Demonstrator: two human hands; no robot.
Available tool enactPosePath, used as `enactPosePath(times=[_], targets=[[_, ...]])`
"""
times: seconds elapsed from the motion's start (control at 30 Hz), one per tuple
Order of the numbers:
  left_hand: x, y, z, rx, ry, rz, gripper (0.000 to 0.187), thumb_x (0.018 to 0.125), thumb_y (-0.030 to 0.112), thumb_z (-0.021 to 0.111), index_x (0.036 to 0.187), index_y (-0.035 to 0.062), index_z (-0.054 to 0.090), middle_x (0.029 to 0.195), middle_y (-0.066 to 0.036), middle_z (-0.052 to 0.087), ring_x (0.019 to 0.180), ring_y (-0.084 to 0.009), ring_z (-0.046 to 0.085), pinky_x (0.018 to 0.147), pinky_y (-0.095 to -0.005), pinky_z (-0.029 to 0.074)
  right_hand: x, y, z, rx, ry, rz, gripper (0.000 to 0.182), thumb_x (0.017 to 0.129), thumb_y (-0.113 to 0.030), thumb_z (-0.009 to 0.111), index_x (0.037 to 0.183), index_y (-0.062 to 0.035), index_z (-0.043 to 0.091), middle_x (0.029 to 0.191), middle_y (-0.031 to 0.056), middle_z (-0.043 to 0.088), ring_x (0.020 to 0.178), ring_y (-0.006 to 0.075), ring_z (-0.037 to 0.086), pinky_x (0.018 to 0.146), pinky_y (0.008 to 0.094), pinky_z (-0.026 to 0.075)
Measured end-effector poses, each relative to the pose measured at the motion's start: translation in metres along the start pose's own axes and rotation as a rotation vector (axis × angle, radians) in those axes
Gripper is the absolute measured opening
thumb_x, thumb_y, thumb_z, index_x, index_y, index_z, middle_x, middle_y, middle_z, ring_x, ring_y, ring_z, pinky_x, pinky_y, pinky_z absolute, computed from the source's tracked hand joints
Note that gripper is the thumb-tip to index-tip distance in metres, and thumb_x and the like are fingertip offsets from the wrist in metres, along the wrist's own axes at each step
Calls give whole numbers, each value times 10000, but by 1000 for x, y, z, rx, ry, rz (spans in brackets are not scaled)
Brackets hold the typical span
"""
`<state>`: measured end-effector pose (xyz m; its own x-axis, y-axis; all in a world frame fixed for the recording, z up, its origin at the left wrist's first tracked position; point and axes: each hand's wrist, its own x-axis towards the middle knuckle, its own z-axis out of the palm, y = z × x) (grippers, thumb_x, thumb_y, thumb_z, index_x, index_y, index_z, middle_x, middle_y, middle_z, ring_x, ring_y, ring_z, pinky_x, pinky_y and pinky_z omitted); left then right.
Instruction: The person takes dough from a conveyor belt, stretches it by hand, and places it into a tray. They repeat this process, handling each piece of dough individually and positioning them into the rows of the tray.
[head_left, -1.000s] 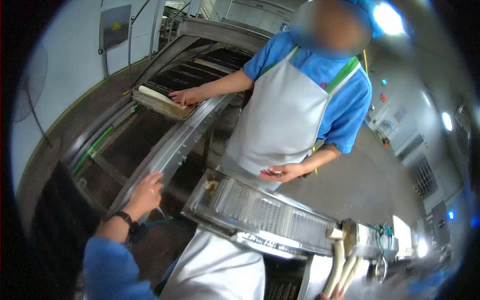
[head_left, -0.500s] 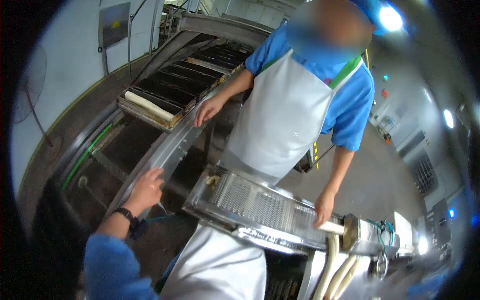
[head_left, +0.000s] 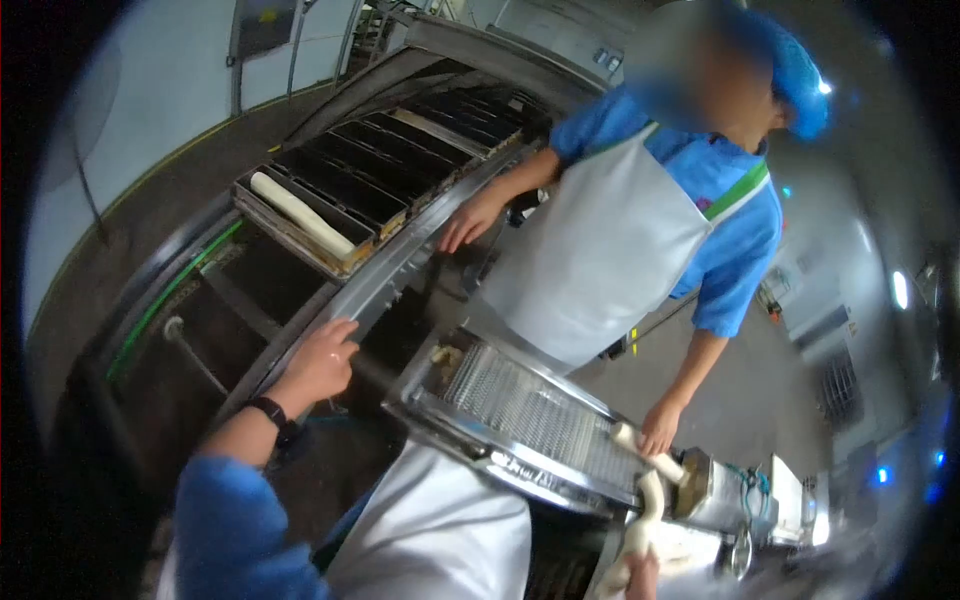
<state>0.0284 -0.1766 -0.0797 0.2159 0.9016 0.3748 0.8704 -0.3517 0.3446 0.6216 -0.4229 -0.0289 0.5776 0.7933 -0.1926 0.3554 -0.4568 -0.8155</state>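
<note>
My left hand (head_left: pixel 325 360), a dark band on its wrist, is at the metal rail (head_left: pixel 375 290) with its fingers loosely stretched and nothing in them. At the bottom edge, my right hand (head_left: pixel 641 578) closes on a long pale dough roll (head_left: pixel 650 500) that hangs over the side of the mesh conveyor (head_left: pixel 525 405); part of this hand is cut off by the frame. Across from me, a co-worker's hand (head_left: pixel 660 425) touches another dough piece (head_left: pixel 668 466) at the conveyor's end. The co-worker's other hand (head_left: pixel 472 220) hovers by the rail.
Black baking pans (head_left: pixel 375 165) stand in a row beyond the rail, the nearest holding a dough roll (head_left: pixel 300 213). A metal machine head (head_left: pixel 725 490) with green cord closes off the conveyor's right end. The co-worker in a white apron (head_left: pixel 590 240) stands opposite.
My right hand has come into view at the bottom, on a dough roll. My left hand has shifted slightly up and right in view. A dough piece now lies under the co-worker's hand on the mesh.
</note>
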Motion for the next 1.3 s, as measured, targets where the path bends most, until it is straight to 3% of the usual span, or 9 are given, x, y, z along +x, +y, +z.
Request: enactPosePath(times=[0.2, 0.33, 0.4, 0.43, 0.53, 0.77, 0.9, 1.07, 1.3], targets=[[-1, 0, -6, -11, -1, 4, 263, 779, 59, 577, 996, -6, 710, 1320, -171, 553, 1307, -321, 444, 1087, -435, 372, 24, -208, -2, 279, -333, -383, 382, 909, -381, 572, 1110, -57, 600, 1111, 97, 588, 1085, 217, 556, 976, 398, 426], [1, -5, 0, -13, 41, 15, 258, 796, 74, 577, 1002, -12, 705, 1319, -178, 550, 1303, -320, 449, 1092, -435, 369, -5, -348, 50, 413, -128, -494, 436, 857, -412, 619, 1066, -29, 623, 1014, 142, 634, 980, 257, 625, 845, 375, 522], [1, -17, 8, 32, -13, 27, 290, 797, 95, 594, 1051, -10, 685, 1373, -174, 502, 1350, -325, 391, 1102, -445, 361, 23, -400, 69, 381, -430, -590, 432, 865, -360, 643, 1114, -9, 606, 929, 110, 660, 765, 229, 664, 710, 371, 565], [2, -18, 14, 48, 8, 49, 290, 791, 94, 595, 1046, -11, 687, 1372, -175, 503, 1348, -325, 394, 1097, -444, 369, 72, -410, 73, -75, -337, -1243, 462, 868, -324, 637, 1181, 12, 581, 1049, 138, 654, 878, 251, 666, 800, 403, 557], [0, -20, 22, 47, 51, 60, 291, 780, 85, 593, 1037, -13, 689, 1373, -183, 500, 1343, -320, 405, 1086, -443, 386, 31, -478, 155, 571, -1008, -897, 594, 921, -314, 566, 1405, 4, 430, 1396, 186, 480, 1235, 263, 507, 1049, 404, 402], [-26, -12, 30, 37, 94, 80, 272, 796, 76, 586, 1031, -11, 690, 1355, -187, 514, 1339, -321, 409, 1110, -441, 353, 48, -328, 189, 451, -814, -984, 633, 838, -320, 684, 1373, -43, 492, 1438, 143, 476, 1347, 284, 421, 1083, 461, 356], [-10, -2, 18, 22, 53, 49, 257, 809, 74, 579, 1025, -9, 690, 1350, -181, 520, 1337, -321, 411, 1110, -439, 353, 95, -191, 174, 380, -610, -527, 466, 819, 15, 621, 1281, 25, 558, 1332, 190, 547, 1136, 279, 587, 950, 396, 518], [9, 4, 15, 20, 21, 64, 263, 791, 64, 583, 1023, -3, 687, 1343, -172, 529, 1329, -318, 420, 1098, -431, 367, 123, 24, 103, -581, 204, -510, 473, 866, -126, 681, 1303, -17, 540, 1451, 249, 400, 1325, 379, 407, 1101, 494, 347], [60, 22, 14, 56, -67, 39, 281, 768, 56, 602, 1033, 20, 687, 1361, -155, 519, 1313, -320, 437, 1081, -423, 385, 92, 80, 26, -850, 292, 139, 717, 978, -482, 410, 1493, -4, 268, 1551, 265, 213, 1449, 388, 190, 1167, 518, 175]])
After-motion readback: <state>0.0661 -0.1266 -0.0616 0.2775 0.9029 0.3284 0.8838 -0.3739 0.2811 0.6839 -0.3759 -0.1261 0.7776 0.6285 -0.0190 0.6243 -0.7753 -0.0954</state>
